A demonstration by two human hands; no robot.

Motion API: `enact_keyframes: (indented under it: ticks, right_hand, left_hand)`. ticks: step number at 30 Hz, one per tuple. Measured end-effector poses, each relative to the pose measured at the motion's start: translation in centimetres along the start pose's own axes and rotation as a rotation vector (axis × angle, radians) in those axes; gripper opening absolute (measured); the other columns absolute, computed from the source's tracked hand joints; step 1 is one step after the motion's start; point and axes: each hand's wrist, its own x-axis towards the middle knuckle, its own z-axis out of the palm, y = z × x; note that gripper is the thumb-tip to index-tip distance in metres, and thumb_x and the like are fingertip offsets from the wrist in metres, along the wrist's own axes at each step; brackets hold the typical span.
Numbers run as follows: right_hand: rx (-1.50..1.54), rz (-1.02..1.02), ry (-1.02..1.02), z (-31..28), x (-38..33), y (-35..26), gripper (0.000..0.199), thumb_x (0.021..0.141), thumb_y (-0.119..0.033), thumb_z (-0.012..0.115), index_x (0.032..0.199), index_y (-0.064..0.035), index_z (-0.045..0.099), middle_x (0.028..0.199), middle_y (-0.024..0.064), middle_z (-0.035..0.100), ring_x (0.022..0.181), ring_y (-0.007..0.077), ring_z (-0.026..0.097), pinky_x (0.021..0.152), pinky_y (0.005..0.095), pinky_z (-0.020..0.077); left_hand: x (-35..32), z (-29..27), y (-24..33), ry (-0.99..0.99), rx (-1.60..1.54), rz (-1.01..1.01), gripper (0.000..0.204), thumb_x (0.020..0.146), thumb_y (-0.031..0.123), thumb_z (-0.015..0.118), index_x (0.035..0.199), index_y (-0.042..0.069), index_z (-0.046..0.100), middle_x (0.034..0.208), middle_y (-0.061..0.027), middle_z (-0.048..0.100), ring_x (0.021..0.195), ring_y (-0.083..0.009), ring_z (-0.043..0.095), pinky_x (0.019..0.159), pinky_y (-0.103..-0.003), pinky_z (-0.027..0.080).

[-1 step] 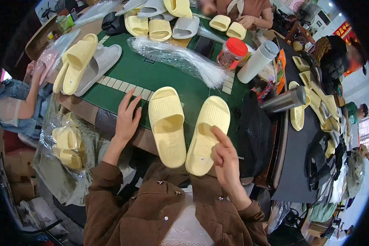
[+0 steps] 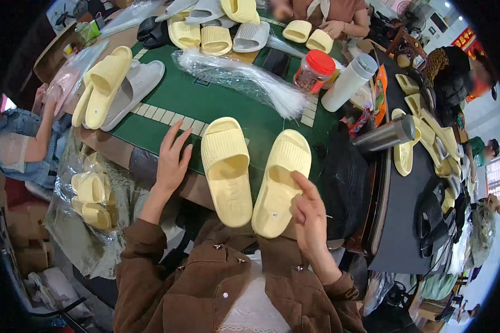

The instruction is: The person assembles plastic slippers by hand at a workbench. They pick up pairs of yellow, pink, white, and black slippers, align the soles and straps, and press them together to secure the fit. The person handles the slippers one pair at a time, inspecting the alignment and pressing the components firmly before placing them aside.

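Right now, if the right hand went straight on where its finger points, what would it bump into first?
Probably the ridged strap of the pale yellow, open-toed slipper, just ahead of the right hand. I can't tell whether its index fingertip already touches it.

Green table [image 2: 189, 100]; dark table [image 2: 391, 222]; bright window [image 2: 494, 182]

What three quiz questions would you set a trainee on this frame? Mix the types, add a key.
1. True or false: the red-lidded jar stands left of the white bottle in the picture.
2. Choose: the right slipper of the front pair is A) grey, B) pale yellow, C) black.
3. Short answer: which grip is nearer to that slipper?

Key: 1. True. 2. B. 3. The right grip.
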Motion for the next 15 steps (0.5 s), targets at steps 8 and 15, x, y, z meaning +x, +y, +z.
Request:
enact_keyframes:
  ticks: [8,15]
  right_hand:
    - [-0.671,-0.302,0.063,-5.4,0.7,1.3,0.065,0.085,0.005,0.061,0.144,-0.0050,0.036,0.153,0.0156,0.024,0.070,0.0068,0.047,0.060,0.0191,0.0412]
    - [-0.837,-0.406,0.102,-6.2,3.0,5.0,0.079,0.081,0.012,0.059,0.150,-0.0046,0.025,0.153,0.0153,0.027,0.066,0.0067,0.047,0.057,0.0209,0.0421]
  left_hand:
    - [0.2,-0.3,4.9,-0.221,-0.059,0.037,0.074,0.079,0.030,0.073,0.141,0.004,0.041,0.140,-0.0196,0.044,0.128,-0.0378,0.042,0.106,-0.046,0.034]
    - [0.2,1.1,4.6,-0.237,-0.052,0.055,0.083,0.076,0.011,0.068,0.147,0.001,0.026,0.141,-0.0202,0.039,0.128,-0.0392,0.036,0.109,-0.046,0.031]
